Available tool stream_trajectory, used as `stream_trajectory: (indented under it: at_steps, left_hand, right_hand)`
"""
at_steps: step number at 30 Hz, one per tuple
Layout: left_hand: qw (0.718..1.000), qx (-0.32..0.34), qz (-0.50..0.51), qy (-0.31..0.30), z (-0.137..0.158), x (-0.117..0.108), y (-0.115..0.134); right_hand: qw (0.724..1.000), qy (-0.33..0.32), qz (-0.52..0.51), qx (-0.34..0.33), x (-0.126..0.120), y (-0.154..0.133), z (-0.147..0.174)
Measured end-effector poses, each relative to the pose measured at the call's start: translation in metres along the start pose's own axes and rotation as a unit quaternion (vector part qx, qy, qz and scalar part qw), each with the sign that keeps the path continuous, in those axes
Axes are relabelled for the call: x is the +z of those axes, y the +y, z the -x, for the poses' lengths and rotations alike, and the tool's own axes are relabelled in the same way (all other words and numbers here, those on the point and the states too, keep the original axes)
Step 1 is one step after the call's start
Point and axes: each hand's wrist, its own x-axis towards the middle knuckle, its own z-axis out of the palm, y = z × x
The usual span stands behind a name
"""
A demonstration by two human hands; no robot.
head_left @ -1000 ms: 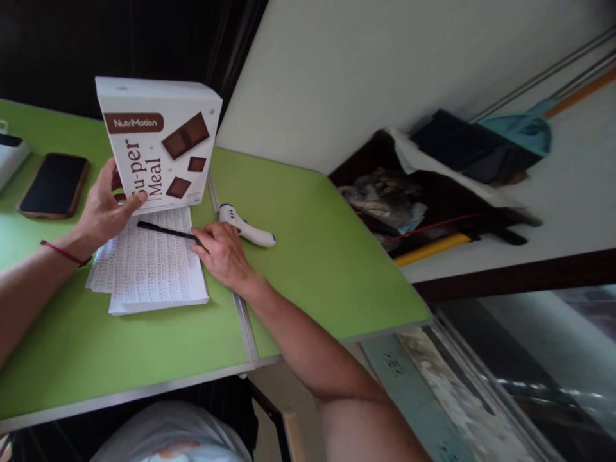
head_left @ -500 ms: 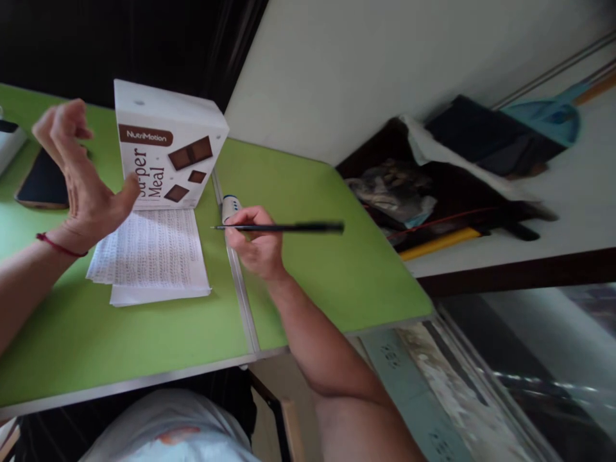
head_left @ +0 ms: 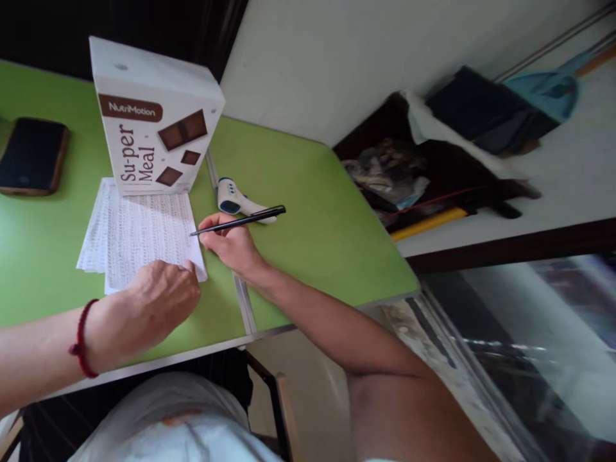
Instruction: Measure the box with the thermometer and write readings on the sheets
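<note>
My right hand grips a slim black pen, its tip over the right edge of a written sheet of paper. The sheet lies on top of other pages, and dense rows of small handwriting cover it. Across the lower right part of the paper rests my left hand, fingers curled under and fingertips mostly hidden; whether it pinches the paper does not show. A white NutriMotion box stands upright at the top of the sheets. Just beyond my right hand lies a white and blue handheld thermometer.
A dark phone lies at the left on the green table, which has a metal seam near the pen hand. To the right, a wall meets a dark shelf holding bags and a blue dustpan-like thing.
My left hand has come down from beside the box onto the lower part of the paper, its fingers now curled. The pen has moved left to the sheet's edge. The view has shifted slightly.
</note>
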Motion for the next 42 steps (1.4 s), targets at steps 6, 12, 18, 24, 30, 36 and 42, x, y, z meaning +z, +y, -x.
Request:
stream_trajectory:
  at_steps: [6, 12, 18, 24, 30, 36, 42]
  left_hand:
    - [0.999, -0.045, 0.029, -0.006, -0.006, 0.002, 0.008]
    - [0.998, -0.057, 0.02, -0.004, -0.003, 0.005, 0.008]
    - [0.999, -0.031, 0.004, -0.017, -0.001, 0.0, 0.006]
    - [0.999, -0.047, 0.014, 0.019, -0.002, 0.006, 0.009]
    - [0.999, -0.038, 0.018, 0.023, 0.002, 0.001, 0.007]
    - [0.994, -0.082, 0.056, 0.047, 0.0, 0.013, 0.011]
    - [0.996, -0.064, 0.038, 0.045, 0.003, 0.009, 0.008]
  right_hand:
    - [0.986, 0.063, 0.064, -0.143, 0.004, 0.009, 0.022]
    - [0.981, 0.039, 0.119, -0.15, 0.003, 0.01, 0.024]
    - [0.982, 0.021, 0.119, -0.148, 0.003, 0.01, 0.025]
    - [0.981, 0.02, 0.13, -0.14, 0.004, 0.009, 0.025]
    - [0.98, 0.006, 0.13, -0.148, 0.004, 0.008, 0.025]
    - [0.981, 0.007, 0.142, -0.135, 0.003, 0.007, 0.025]
    - [0.98, 0.026, 0.141, -0.137, 0.004, 0.008, 0.025]
